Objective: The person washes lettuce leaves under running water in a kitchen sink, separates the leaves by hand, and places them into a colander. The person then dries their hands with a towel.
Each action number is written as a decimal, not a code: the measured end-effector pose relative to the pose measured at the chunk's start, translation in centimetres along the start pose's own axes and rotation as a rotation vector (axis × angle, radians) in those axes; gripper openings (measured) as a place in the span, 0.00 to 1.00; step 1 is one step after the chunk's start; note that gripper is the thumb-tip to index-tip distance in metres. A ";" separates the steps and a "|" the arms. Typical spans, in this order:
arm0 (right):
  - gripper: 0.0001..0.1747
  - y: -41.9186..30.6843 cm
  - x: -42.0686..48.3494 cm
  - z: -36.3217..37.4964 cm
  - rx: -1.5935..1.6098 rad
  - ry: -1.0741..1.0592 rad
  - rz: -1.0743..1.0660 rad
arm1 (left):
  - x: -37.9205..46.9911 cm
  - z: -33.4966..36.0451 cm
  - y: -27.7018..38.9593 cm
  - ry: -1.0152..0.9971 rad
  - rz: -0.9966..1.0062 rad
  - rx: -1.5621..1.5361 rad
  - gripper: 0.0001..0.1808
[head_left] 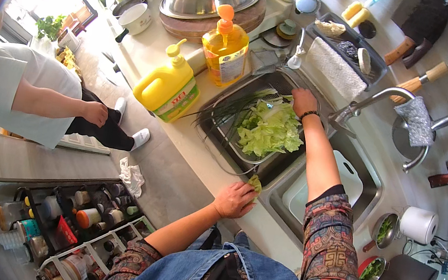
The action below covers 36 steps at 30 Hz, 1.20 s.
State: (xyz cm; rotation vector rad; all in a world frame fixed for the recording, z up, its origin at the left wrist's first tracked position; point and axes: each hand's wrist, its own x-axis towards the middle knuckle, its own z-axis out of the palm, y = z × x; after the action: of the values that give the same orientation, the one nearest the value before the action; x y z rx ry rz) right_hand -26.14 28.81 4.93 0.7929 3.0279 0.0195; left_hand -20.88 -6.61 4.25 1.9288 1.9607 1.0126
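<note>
Lettuce leaves (pixel 271 132) and dark green scallions (pixel 235 113) lie in a metal mesh basket (pixel 240 152) set in the left basin of a steel sink. At the basket's far right corner is my right hand (pixel 304 102), its fingers bent down over the rim and the pale leaf ends; whether it grips either cannot be told. My left hand (pixel 235 200) is at the counter's front edge, shut on a small piece of yellow-green leaf (pixel 255 183). A white cutting board (pixel 330 187) leans in the right basin.
A yellow jug (pixel 170 87) and an orange pump bottle (pixel 225 52) stand left of the sink. The steel faucet (pixel 370 101) reaches over from the right. Another person (pixel 38 88) stands at the left. Cleavers hang on the wall; a spice rack (pixel 83 223) is at lower left.
</note>
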 end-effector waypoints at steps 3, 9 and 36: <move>0.11 -0.2 1.6 1.7 -0.131 -0.120 -0.015 | 0.0 0.1 -0.1 0.014 -0.003 -0.020 0.17; 0.09 0.5 1.7 1.9 -0.112 -0.034 -0.043 | 0.0 -0.2 -0.2 -0.004 -0.009 -0.061 0.17; 0.23 3.7 -1.9 3.3 0.383 -0.305 0.365 | -1.4 0.4 -0.5 0.032 -0.011 -0.035 0.16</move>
State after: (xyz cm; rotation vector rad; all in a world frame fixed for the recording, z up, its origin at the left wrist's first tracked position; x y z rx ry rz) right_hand -22.64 31.18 1.69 1.2323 2.5915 -0.6299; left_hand -20.87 -7.74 3.29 1.8930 1.9546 1.0739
